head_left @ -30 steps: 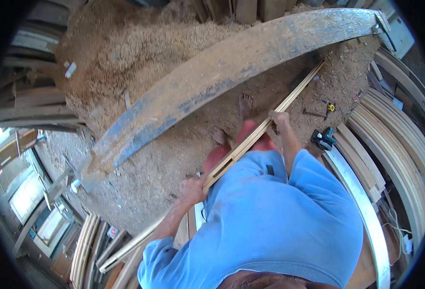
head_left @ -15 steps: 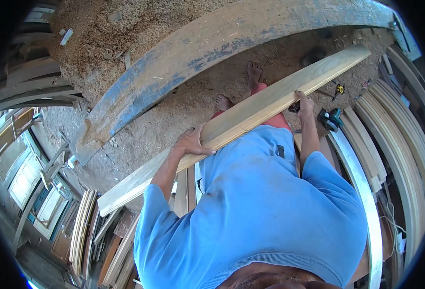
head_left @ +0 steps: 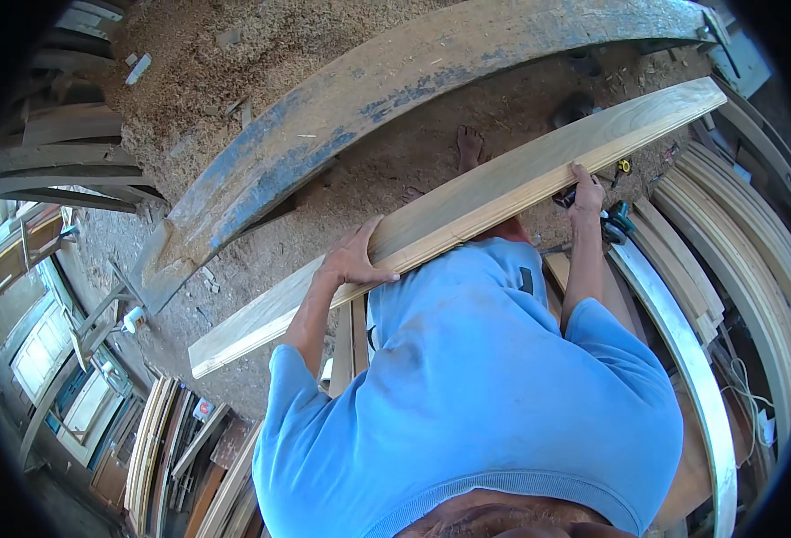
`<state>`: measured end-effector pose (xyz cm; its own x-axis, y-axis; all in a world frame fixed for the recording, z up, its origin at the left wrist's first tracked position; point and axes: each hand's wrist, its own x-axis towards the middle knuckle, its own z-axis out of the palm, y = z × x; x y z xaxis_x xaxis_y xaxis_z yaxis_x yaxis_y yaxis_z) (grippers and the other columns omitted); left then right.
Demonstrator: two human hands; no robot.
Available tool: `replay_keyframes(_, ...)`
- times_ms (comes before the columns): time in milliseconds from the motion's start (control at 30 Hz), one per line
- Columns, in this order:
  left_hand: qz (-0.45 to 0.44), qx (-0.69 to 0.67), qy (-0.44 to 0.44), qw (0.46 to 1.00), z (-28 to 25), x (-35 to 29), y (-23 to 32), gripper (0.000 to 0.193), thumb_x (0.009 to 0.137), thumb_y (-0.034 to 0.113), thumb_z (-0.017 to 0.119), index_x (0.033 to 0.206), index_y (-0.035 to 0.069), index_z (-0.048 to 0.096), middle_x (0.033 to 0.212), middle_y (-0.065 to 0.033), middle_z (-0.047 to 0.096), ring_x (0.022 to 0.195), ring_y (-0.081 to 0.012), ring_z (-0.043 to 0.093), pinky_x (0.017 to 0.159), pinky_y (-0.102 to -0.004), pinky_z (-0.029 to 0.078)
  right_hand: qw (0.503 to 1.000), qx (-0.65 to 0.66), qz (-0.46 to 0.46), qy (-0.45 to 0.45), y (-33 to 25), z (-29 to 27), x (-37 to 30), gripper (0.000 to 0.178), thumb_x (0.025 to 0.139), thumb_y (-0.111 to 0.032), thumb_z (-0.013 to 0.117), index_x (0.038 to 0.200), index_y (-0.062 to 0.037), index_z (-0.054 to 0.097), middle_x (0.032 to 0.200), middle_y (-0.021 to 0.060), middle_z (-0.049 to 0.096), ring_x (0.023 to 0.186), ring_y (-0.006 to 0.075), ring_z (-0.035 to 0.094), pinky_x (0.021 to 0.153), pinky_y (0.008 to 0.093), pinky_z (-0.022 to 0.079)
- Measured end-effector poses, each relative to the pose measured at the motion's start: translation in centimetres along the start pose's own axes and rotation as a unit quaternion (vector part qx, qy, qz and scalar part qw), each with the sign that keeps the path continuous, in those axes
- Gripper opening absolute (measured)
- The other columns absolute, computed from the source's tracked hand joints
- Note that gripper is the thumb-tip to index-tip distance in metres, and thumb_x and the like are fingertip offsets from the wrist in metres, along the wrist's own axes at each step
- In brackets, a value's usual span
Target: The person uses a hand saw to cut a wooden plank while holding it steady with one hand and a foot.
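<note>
I hold a long pale wooden plank flat across my body, its broad face up, running from lower left to upper right. My left hand grips its near edge left of centre, fingers over the top. My right hand clasps the near edge further right. Below the plank I see my blue shirt and a bare foot on the sawdust-covered floor.
A long worn beam with blue paint lies beyond the plank on the sawdust. Curved wooden strips are stacked at right, beside a metal rail. A teal power tool sits by my right wrist. Wooden frames lean at left.
The plank has turned from edge-on to broad face up and has risen closer to the camera. Both hands shifted along with it, still gripping.
</note>
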<state>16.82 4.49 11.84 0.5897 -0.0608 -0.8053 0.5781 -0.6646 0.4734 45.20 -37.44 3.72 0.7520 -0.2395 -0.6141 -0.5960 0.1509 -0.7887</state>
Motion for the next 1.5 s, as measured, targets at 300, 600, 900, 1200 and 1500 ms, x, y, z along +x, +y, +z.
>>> replay_keyframes(300,0.095,-0.041,0.065,0.993,1.5,-2.3,-3.9,0.138,0.050,0.063,0.092,0.161,0.013,0.028,0.157,-0.0244,0.043,0.146,-0.0424,0.041,0.123,-0.0487,0.032,0.994,-0.012,-0.106,-0.022,-3.8,3.3,-5.9,0.031,0.088,-0.007,0.078,0.115,0.0024,0.066,0.104,0.0112,0.071,0.084,0.0194,0.069,0.075,0.0352,0.058)
replay_keyframes(600,0.096,-0.195,-0.003,0.976,5.0,-2.2,-3.6,0.133,0.056,0.051,0.096,0.160,0.002,0.029,0.153,-0.0232,0.048,0.144,-0.0359,0.043,0.120,-0.0431,0.033,0.942,-0.263,-0.204,0.047,-8.0,8.8,-8.8,0.043,0.083,-0.025,0.080,0.110,0.0043,0.067,0.097,0.0187,0.074,0.085,0.0269,0.073,0.079,0.0373,0.057)
replay_keyframes(900,0.126,-0.475,-0.146,0.859,10.0,-0.9,-5.2,0.117,0.077,0.060,0.080,0.163,0.005,0.023,0.162,-0.0157,0.035,0.150,-0.0287,0.032,0.124,-0.0408,0.024,0.893,-0.435,-0.115,0.013,-8.2,13.3,-7.4,0.071,0.081,-0.048,0.075,0.121,0.0088,0.062,0.117,0.0327,0.069,0.113,0.0425,0.068,0.096,0.0474,0.052)
replay_keyframes(1200,0.014,-0.577,-0.137,0.805,11.4,0.8,-6.0,0.093,0.091,0.077,0.056,0.151,0.007,0.049,0.142,-0.0109,0.060,0.127,-0.0213,0.055,0.109,-0.0355,0.044,0.928,-0.274,-0.221,0.118,-5.4,10.4,-3.9,0.054,0.089,-0.044,0.072,0.108,0.0074,0.070,0.101,0.0252,0.074,0.099,0.0334,0.072,0.089,0.0410,0.054)
replay_keyframes(1500,-0.047,-0.572,-0.159,0.804,5.5,6.5,-6.5,0.078,0.094,0.079,0.046,0.127,0.013,0.072,0.102,-0.0095,0.075,0.085,-0.0191,0.069,0.080,-0.0330,0.056,0.880,-0.338,-0.333,0.023,-11.0,12.5,-11.2,0.054,0.090,-0.045,0.071,0.118,0.0008,0.069,0.104,0.0233,0.074,0.101,0.0367,0.072,0.090,0.0439,0.055)
